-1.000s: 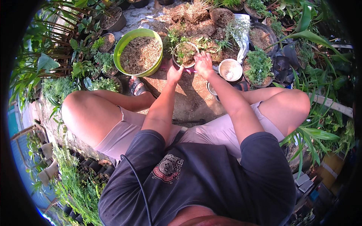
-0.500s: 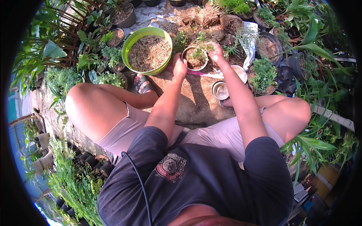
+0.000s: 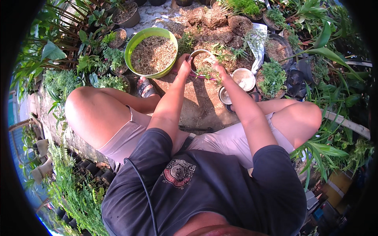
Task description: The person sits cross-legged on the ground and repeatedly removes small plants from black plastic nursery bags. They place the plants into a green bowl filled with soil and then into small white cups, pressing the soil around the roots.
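A small round pot (image 3: 198,55) with soil and a small green plant (image 3: 206,70) sits in front of me on the ground. My left hand (image 3: 182,65) grips the pot's left rim. My right hand (image 3: 215,65) rests on the soil inside the pot, fingers pressed around the plant's base. Both forearms reach forward between my bent knees.
A large green basin (image 3: 151,36) of brownish potting mix stands to the left of the pot. Two small white bowls (image 3: 244,78) lie to the right. Potted plants (image 3: 272,77) and clumps of soil (image 3: 214,17) ring the spot; my sandalled foot (image 3: 146,87) is under the basin.
The view has shifted, so the pot and basin sit lower in the frame. My hands stay on the pot, the right one working on the soil around the plant.
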Demonstrator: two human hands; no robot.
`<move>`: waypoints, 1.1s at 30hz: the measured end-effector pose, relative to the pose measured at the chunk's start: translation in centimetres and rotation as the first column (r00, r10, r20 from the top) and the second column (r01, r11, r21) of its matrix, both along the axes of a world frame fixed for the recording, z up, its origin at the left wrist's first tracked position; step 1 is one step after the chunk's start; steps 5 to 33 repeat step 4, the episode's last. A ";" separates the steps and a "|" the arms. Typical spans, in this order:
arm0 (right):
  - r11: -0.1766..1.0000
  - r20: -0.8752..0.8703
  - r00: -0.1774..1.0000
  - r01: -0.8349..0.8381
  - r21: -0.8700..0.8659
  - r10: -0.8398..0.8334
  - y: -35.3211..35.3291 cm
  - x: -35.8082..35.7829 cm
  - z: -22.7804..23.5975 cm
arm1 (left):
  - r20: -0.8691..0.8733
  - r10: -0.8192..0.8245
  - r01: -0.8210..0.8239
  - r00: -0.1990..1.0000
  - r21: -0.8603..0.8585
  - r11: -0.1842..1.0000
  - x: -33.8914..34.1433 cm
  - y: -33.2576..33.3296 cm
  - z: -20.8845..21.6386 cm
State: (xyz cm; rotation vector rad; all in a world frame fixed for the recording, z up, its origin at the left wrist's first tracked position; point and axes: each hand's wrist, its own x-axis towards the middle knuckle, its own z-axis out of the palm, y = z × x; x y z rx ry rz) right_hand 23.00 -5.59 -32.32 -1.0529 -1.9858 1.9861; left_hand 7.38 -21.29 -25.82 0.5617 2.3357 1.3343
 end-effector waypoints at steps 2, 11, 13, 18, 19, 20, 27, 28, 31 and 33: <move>0.995 -0.069 0.996 -0.057 -0.076 0.052 0.9 0.4 -2.2 | -0.008 0.003 -0.003 1.000 0.017 1.000 0.1 0.1 -0.1; 0.981 -0.053 0.995 0.072 -0.183 -0.083 0.7 0.6 -4.1 | -0.019 -0.009 0.009 1.000 0.022 1.000 -0.1 0.1 -0.6; 0.981 -0.053 0.995 0.072 -0.183 -0.083 0.7 0.6 -4.1 | -0.019 -0.009 0.009 1.000 0.022 1.000 -0.1 0.1 -0.6; 0.981 -0.053 0.995 0.072 -0.183 -0.083 0.7 0.6 -4.1 | -0.019 -0.009 0.009 1.000 0.022 1.000 -0.1 0.1 -0.6; 0.981 -0.053 0.995 0.072 -0.183 -0.083 0.7 0.6 -4.1 | -0.019 -0.009 0.009 1.000 0.022 1.000 -0.1 0.1 -0.6; 0.981 -0.053 0.995 0.072 -0.183 -0.083 0.7 0.6 -4.1 | -0.019 -0.009 0.009 1.000 0.022 1.000 -0.1 0.1 -0.6; 0.981 -0.053 0.995 0.072 -0.183 -0.083 0.7 0.6 -4.1 | -0.019 -0.009 0.009 1.000 0.022 1.000 -0.1 0.1 -0.6; 0.981 -0.053 0.995 0.072 -0.183 -0.083 0.7 0.6 -4.1 | -0.019 -0.009 0.009 1.000 0.022 1.000 -0.1 0.1 -0.6; 0.981 -0.053 0.995 0.072 -0.183 -0.083 0.7 0.6 -4.1 | -0.019 -0.009 0.009 1.000 0.022 1.000 -0.1 0.1 -0.6; 0.981 -0.053 0.995 0.072 -0.183 -0.083 0.7 0.6 -4.1 | -0.019 -0.009 0.009 1.000 0.022 1.000 -0.1 0.1 -0.6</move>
